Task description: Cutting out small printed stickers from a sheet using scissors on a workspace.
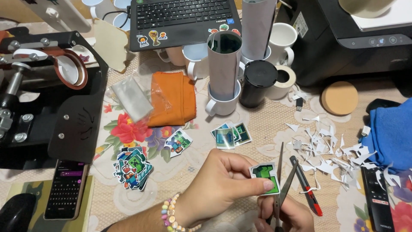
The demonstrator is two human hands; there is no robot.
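My left hand pinches a small green cut-out sticker between thumb and fingers, low in the middle of the view. My right hand sits just below it, gripping scissors whose open blades point upward along the sticker's right edge. A beaded bracelet circles my left wrist. Cut stickers lie on the tablecloth in piles at left, middle and centre.
White paper scraps litter the cloth at right beside a red utility knife. A black mug press stands at left, a phone below it. Mugs, a laptop, a printer, an orange cloth, a blue cloth, a cork coaster surround.
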